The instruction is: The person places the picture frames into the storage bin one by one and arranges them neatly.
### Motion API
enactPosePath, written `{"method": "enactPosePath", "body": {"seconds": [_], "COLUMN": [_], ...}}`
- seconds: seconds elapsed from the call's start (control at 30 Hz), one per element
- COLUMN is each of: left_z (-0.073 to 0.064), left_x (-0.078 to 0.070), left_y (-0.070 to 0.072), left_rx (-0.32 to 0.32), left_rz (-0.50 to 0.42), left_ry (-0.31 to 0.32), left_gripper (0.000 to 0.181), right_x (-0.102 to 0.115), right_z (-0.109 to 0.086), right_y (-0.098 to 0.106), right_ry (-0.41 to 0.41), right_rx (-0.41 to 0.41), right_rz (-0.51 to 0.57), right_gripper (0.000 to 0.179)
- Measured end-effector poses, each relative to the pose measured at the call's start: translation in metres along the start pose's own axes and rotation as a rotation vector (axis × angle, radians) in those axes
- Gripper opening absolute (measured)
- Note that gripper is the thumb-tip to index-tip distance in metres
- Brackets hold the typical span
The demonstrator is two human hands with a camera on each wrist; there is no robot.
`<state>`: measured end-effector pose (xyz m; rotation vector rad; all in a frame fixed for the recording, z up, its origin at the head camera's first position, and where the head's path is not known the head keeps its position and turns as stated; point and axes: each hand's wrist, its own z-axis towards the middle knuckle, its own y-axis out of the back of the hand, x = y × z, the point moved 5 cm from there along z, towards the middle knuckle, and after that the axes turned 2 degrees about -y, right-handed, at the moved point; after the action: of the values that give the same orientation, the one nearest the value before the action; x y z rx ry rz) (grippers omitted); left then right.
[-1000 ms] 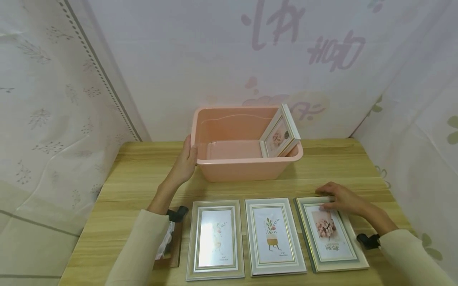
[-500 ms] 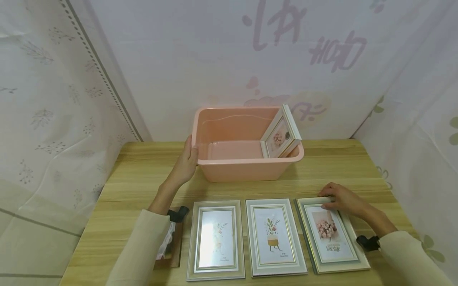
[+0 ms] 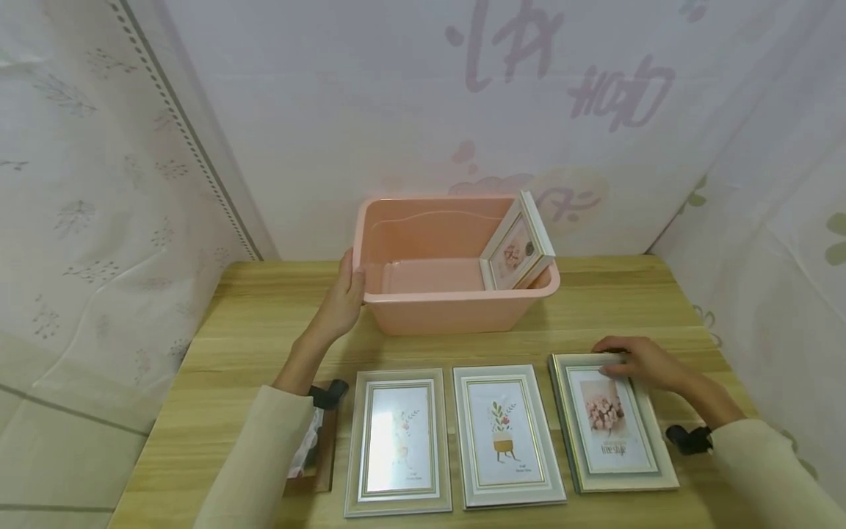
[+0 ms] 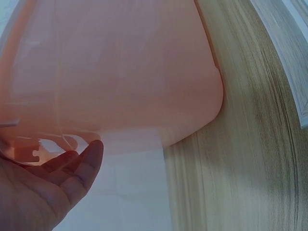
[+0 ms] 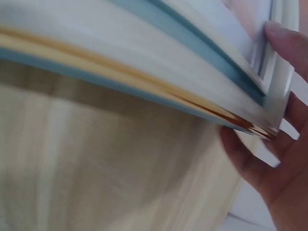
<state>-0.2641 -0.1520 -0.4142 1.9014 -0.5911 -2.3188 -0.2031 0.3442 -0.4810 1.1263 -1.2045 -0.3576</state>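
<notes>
The right hand (image 3: 649, 365) pinched the far edge of the pink-flower picture frame (image 3: 611, 426) (thumb above, fingers beneath), beside a potted-plant frame (image 3: 509, 437); the left hand (image 3: 340, 301) gripped the pink plastic tub (image 3: 449, 314) by its left rim.

Tub (image 3: 449, 316) on table (image 3: 258, 345), leaning frame (image 3: 517, 248) inside at right, three frames (image 3: 509, 437) lined up in front

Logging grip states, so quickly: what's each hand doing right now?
Left hand: closed, holding the pink tub at its left end.
Right hand: closed, pinching the rightmost picture frame near its far edge.
</notes>
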Motion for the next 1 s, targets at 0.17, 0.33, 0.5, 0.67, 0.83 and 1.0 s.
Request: {"method": "enactPosePath", "body": {"seconds": [0.17, 0.33, 0.5, 0.67, 0.83, 1.0], "left_z": [0.001, -0.003, -0.009, -0.009, -0.004, -0.008], "left_x": [-0.001, -0.017, -0.033, -0.027, -0.008, -0.027], "left_y": [0.000, 0.000, 0.000, 0.000, -0.001, 0.000], "left_rx": [0.019, 0.032, 0.035, 0.034, 0.021, 0.035], "left_rz": [-0.017, -0.022, -0.010, -0.041, -0.042, -0.041], "left_ry": [0.009, 0.035, 0.048, 0.042, 0.017, 0.029], "left_gripper": [0.051, 0.049, 0.048, 0.049, 0.049, 0.048], "right_x": [-0.005, -0.007, -0.003, 0.000, 0.002, 0.005], "right_z": [0.000, -0.002, -0.005, -0.009, -0.011, -0.014], "right_y": [0.014, 0.028, 0.040, 0.050, 0.063, 0.075], "right_ry": [-0.031, -0.114, -0.147, -0.122, -0.069, -0.081], "right_rx": [0.031, 0.092, 0.122, 0.140, 0.181, 0.181], "right_rz": [0.061, 0.119, 0.148, 0.238, 0.360, 0.375], "right_gripper": [0.033, 0.034, 0.030, 0.024, 0.022, 0.023]}}
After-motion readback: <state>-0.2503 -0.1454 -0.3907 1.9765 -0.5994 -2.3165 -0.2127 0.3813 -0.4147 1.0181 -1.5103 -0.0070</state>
